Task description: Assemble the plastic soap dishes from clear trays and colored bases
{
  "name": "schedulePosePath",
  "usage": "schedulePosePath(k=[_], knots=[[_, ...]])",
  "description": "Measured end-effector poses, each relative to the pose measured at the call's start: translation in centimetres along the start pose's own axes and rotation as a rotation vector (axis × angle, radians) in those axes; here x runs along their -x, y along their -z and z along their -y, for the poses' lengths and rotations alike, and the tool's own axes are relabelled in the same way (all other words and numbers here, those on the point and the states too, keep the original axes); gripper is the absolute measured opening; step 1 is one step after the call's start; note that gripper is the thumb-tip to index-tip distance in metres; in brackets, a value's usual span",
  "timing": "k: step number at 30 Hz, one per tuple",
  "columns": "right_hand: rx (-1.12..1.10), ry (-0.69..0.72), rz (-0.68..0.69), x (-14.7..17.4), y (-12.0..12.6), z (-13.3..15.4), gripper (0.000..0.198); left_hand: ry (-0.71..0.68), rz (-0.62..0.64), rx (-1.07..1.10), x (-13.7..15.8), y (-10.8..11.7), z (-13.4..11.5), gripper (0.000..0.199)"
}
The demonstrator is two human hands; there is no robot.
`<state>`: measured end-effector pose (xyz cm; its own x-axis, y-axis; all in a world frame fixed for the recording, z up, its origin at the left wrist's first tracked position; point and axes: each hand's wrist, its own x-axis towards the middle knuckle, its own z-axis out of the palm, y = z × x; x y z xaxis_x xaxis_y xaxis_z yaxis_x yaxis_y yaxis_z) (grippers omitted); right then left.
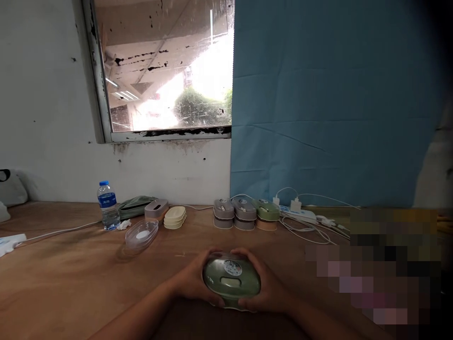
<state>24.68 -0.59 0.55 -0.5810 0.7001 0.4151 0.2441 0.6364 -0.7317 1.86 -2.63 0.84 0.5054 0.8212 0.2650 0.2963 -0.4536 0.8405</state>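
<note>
Between my two hands is a green oval box (244, 284) with a shiny, see-through lid, a round printed sticker and a slot-shaped recess on top. My left hand (198, 278) wraps round its left side, thumb at the near edge. From the right, my right hand (265, 285) grips it in the same way. Both hands are closed on the box, low over the near part of the brown table (106, 288). A pale rim shows under the box, but its underside is hidden.
At the back stand stacked grey boxes (244, 215) and a green-and-orange pair (267, 215). Further left are cream trays (174, 217), a pinkish box (155, 210), a clear lid (141, 234) and a water bottle (108, 206). A power strip (297, 213) with loose cables lies right.
</note>
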Motion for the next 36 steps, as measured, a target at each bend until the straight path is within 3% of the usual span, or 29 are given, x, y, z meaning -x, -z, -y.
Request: schedulePosePath(k=[5, 8, 11, 13, 15, 20, 26, 32, 34, 36], knots=[[-0.074, 0.069, -0.074, -0.4, 0.2, -0.1, 0.063, -0.141, -0.048, -0.148, 0.0, 0.2, 0.1, 0.095], [-0.058, 0.076, -0.157, -0.6, 0.5, -0.2, 0.052, -0.268, -0.259, -0.44, 0.0, 0.7, 0.0, 0.079], [-0.096, 0.047, -0.303, -0.7, 0.7, -0.4, 0.047, -0.518, -0.482, -0.814, 0.2, 1.2, 0.2, 0.049], [-0.145, 0.04, -0.4, -0.7, 0.9, -0.5, 0.043, -0.693, -0.476, -1.038, 0.4, 1.4, 0.3, 0.039], [-0.214, -0.023, -0.473, -0.8, 1.1, -0.4, 0.044, -0.755, -0.389, -1.19, 0.5, 1.2, 0.0, 0.04], [-0.407, -0.328, -0.431, -1.2, 1.2, 0.7, 0.047, -0.658, -0.202, -1.209, 0.4, 0.5, -1.7, 0.044], [-0.535, -0.465, -0.32, -1.7, 1.3, 0.7, 0.045, -0.67, -0.124, -1.175, 0.5, 1.2, -2.1, 0.039], [-0.678, -0.436, -0.263, -1.7, 1.4, 0.3, 0.041, -0.699, -0.201, -1.315, 0.1, 1.0, -1.7, 0.022], [-0.639, -0.383, -0.269, -1.7, 1.5, -0.4, 0.041, -0.625, -0.269, -1.369, -0.2, 1.5, -1.4, 0.018], [-0.565, -0.337, -0.278, -1.7, 1.5, -1.5, 0.04, -0.455, -0.417, -1.408, -0.2, 2.8, -1.0, 0.018]])
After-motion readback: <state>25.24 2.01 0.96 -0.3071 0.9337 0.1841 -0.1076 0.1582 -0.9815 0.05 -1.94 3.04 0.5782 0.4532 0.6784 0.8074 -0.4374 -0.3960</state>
